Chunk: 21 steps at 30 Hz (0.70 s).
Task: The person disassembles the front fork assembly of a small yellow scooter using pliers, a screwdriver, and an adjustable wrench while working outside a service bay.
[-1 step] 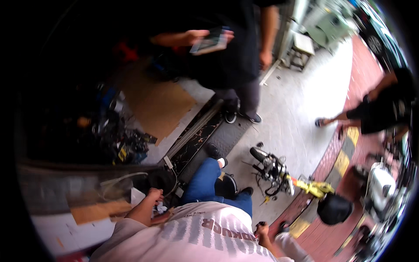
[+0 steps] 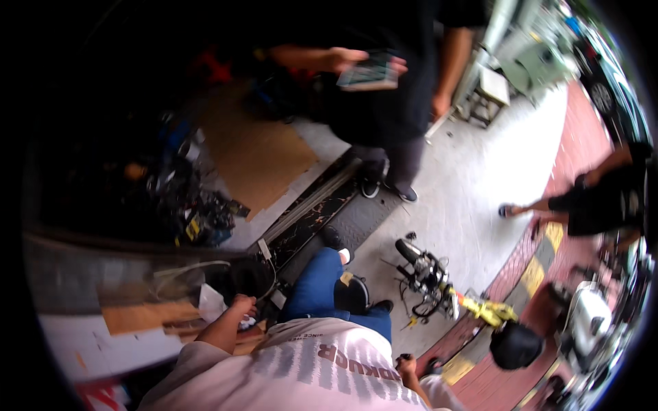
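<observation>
My left hand (image 2: 242,307) is at my left side, its fingers curled. A small crumpled white item (image 2: 247,322) shows just below it; whether the hand grips it is blurred. Low on my right, my right hand (image 2: 407,366) is closed around a small dark object (image 2: 404,357) of a kind I cannot make out. My legs in blue jeans (image 2: 310,284) reach forward, with a round black thing (image 2: 351,294) between them. Ahead to the right stands a partly stripped motorcycle (image 2: 426,274) with yellow bodywork (image 2: 485,309).
A person in black (image 2: 384,116) stands ahead with a flat device (image 2: 370,72). Someone in a black cap (image 2: 517,344) is beside the motorcycle; another person (image 2: 603,188) is farther right. Dark parts (image 2: 195,212) pile up left, near cardboard (image 2: 257,154). A stool (image 2: 490,92) stands far off.
My view has turned slightly, so the far people and stool appear farther right and lower. Both hands keep about the same pose.
</observation>
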{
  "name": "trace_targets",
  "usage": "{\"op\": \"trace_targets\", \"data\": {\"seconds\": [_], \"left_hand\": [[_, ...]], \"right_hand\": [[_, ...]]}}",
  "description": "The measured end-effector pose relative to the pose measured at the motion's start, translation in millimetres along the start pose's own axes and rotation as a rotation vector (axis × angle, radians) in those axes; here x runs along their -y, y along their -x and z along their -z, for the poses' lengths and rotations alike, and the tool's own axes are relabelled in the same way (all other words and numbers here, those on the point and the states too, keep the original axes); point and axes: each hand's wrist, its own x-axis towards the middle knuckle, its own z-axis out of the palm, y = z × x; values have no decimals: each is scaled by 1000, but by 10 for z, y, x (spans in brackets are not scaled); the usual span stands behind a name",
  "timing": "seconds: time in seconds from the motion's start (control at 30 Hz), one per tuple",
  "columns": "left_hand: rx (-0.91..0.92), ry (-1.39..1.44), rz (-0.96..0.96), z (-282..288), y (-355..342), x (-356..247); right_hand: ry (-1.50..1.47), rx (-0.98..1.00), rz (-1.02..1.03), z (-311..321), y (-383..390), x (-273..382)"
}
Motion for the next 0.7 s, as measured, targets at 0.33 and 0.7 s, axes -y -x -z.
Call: {"op": "trace_targets", "data": {"seconds": [0.33, 0.7], "left_hand": [[-14, 289, 97, 215, -896, 128], [-580, -194, -381, 2918, -1103, -2431]], "right_hand": [[956, 170, 469, -1812, -1155, 4205], [1642, 68, 1190, -4264, -1293, 7385]]}}
